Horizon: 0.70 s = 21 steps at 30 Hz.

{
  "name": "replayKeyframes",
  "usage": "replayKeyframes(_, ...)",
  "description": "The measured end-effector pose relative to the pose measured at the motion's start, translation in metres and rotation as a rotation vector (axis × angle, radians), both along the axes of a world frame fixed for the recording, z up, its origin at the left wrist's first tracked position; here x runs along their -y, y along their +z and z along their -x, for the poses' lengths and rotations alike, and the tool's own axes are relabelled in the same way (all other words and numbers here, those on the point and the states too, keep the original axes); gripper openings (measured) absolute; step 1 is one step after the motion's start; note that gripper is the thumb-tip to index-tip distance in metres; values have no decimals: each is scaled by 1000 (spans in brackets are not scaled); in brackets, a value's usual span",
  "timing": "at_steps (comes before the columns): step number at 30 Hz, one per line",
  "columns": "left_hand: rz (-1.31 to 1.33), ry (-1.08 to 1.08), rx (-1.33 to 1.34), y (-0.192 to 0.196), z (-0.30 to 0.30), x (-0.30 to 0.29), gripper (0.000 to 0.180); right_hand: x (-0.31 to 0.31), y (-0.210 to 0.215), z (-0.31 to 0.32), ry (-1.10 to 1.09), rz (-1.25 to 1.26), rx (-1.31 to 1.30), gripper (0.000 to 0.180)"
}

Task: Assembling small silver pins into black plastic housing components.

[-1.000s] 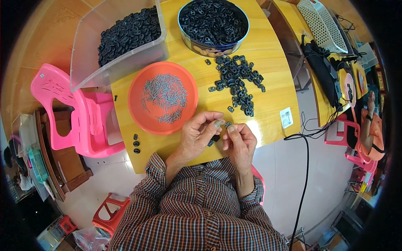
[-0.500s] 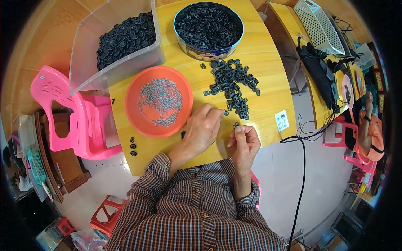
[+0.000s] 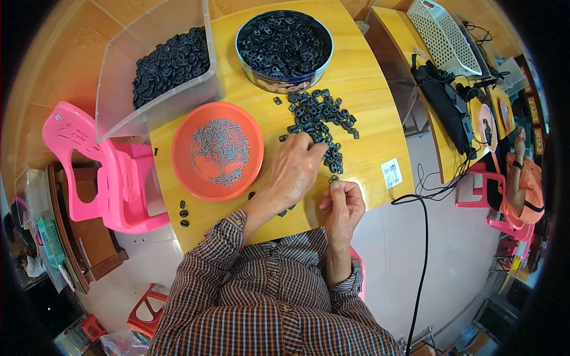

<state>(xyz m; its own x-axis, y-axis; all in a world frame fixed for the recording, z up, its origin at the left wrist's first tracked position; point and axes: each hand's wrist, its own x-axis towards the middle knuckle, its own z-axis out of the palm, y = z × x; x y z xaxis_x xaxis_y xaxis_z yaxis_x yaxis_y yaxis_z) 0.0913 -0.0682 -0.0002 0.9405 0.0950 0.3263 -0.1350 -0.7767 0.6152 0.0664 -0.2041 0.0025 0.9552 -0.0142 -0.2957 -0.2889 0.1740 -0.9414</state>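
My right hand [image 3: 344, 204] pinches a small black plastic piece [image 3: 333, 178] between thumb and forefinger, just above the table's front part. My left hand [image 3: 297, 169] is at the near left edge of a loose pile of black two-holed plastic pieces [image 3: 317, 114]. Its fingers are curled together, and whatever is at their tips is hidden by the hand. To its left stands an orange bowl [image 3: 178, 169] of small grey metal screws or pins [image 3: 219, 142]. A few black pieces [image 3: 287, 210] lie beneath my left wrist, partly covered.
A round tin [image 3: 285, 83] and a clear plastic bin [image 3: 160, 113], both holding many black pieces, stand at the back of the yellow table [image 3: 368, 77]. Several black pieces [image 3: 184, 213] lie at its left edge. A white label [image 3: 391, 173] and black cable [image 3: 426, 237] are right.
My left hand has moved slightly up and away toward the pile of black pieces. My right hand stays nearly in place, still pinching its piece. The whole view has shifted slightly.
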Motion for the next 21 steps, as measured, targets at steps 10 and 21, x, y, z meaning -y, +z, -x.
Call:
replayKeyframes(10,-8,-62,-51,-7,-3,-2,17,3,-1,-1,4,20,19,11)
replayKeyframes(21,237,-39,-45,-16,11,-15,15,2,-6,0,56,4,25,13)
